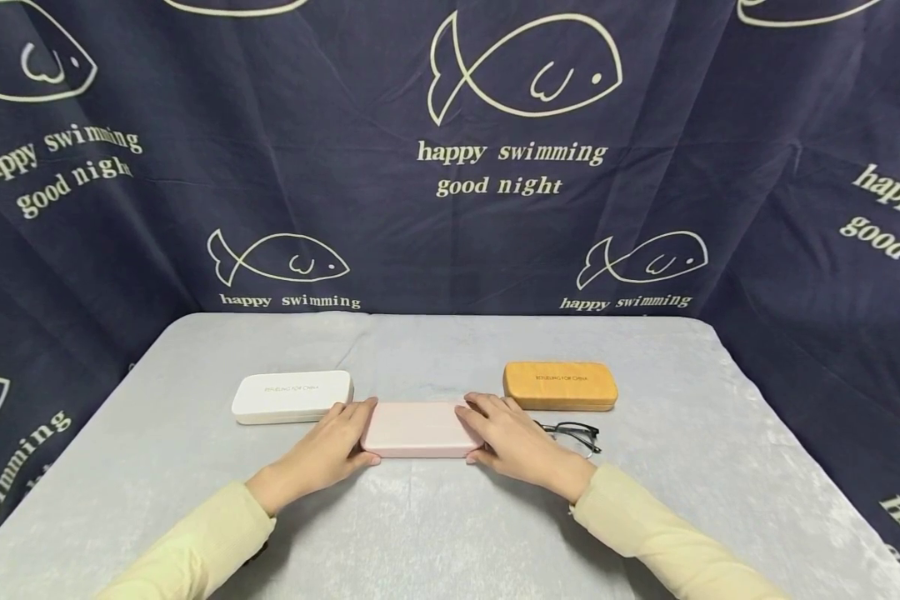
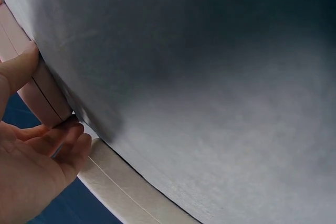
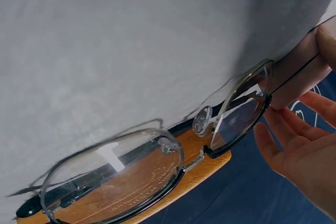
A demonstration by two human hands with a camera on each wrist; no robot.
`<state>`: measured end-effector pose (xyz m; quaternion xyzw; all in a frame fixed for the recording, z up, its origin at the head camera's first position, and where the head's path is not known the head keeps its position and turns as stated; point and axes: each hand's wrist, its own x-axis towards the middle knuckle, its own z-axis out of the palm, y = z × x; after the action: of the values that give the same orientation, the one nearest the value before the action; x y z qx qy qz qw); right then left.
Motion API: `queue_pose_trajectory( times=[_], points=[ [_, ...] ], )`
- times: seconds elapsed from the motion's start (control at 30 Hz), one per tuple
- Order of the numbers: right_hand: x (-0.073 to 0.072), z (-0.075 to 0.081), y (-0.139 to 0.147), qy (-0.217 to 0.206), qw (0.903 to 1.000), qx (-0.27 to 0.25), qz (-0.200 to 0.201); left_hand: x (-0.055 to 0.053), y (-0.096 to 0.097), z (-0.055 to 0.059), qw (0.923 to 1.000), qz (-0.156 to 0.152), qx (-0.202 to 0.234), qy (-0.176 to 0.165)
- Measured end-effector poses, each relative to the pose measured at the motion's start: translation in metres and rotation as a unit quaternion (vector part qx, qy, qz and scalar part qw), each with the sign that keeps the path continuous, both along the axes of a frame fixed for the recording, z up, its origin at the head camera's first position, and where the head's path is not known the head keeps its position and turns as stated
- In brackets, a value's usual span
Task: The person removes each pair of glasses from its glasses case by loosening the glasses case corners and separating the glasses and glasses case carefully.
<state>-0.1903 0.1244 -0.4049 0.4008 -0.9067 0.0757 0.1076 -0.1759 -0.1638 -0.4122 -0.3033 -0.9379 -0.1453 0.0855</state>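
Eyeglass case (image 1: 420, 429), pink, closed, between left hand (image 1: 333, 443) and right hand (image 1: 521, 443), fingers and thumbs gripping its ends; white case (image 1: 288, 396) beside left fingers; orange case (image 1: 560, 385), half-dark-rimmed eyeglasses (image 3: 195, 161) beside right.

From far away I saw a pink case (image 1: 422, 429), a white case (image 1: 292, 398), an orange case (image 1: 561, 386), black and silver glasses (image 3: 195, 161) and dark blue cloth (image 1: 390, 225) with creamy fish (image 1: 547, 92).
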Motion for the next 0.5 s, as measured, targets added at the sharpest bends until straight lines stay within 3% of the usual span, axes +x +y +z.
queue_pose_trajectory(
  times=[0.2, 0.5],
  points=[
    [-0.0023, 0.0003, -0.0003, 0.005, 0.9999, -0.003, 0.010, -0.0016, -0.0020, -0.0038, 1.0000, -0.002, 0.005, -0.005],
    [-0.0051, 0.0026, -0.0006, 0.009, 0.9996, -0.010, 0.026, -0.0008, 0.0006, -0.0049, 0.9998, 0.009, 0.001, 0.015]
  ],
)
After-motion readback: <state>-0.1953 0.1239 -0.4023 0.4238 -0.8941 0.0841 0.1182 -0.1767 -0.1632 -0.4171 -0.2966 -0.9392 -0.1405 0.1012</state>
